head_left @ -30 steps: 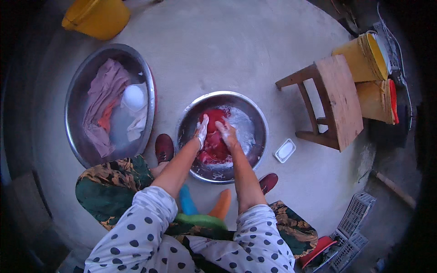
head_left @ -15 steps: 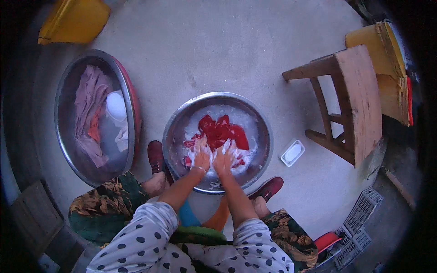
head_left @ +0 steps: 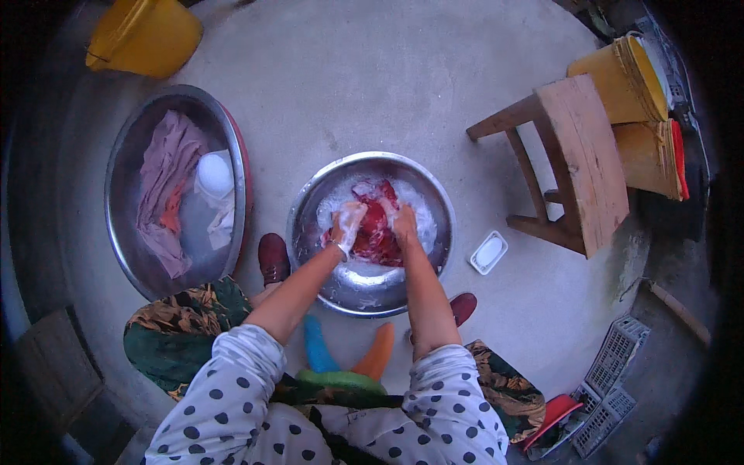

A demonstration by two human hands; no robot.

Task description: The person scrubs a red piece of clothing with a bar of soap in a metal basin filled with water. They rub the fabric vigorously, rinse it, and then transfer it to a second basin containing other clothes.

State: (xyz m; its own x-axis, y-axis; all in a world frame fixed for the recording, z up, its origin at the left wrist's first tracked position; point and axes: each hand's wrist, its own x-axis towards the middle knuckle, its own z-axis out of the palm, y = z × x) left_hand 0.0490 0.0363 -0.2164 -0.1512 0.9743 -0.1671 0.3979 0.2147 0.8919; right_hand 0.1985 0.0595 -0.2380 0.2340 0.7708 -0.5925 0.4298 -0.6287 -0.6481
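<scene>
A wet red cloth [head_left: 375,242] lies in soapy water inside a round metal basin [head_left: 364,301], which stands on the floor between my feet. My left hand [head_left: 349,220], coated in white suds, is closed on the left part of the cloth. At the cloth's right side my right hand [head_left: 403,222] is closed on its edge, its fingertips partly hidden. White foam floats around the cloth and clings to both hands.
Left stands a larger metal tub [head_left: 113,225] holding a mauve cloth [head_left: 165,186] and a white bowl-like thing [head_left: 215,175]. A white soap dish [head_left: 489,253], a wooden stool [head_left: 585,155] and yellow buckets [head_left: 624,77] are to the right. Another yellow bucket [head_left: 147,39] stands far left.
My hands have moved apart, from pressing flat side by side on the near part of the cloth to holding its two sides. The cloth has spread toward me. The whole view has shifted slightly.
</scene>
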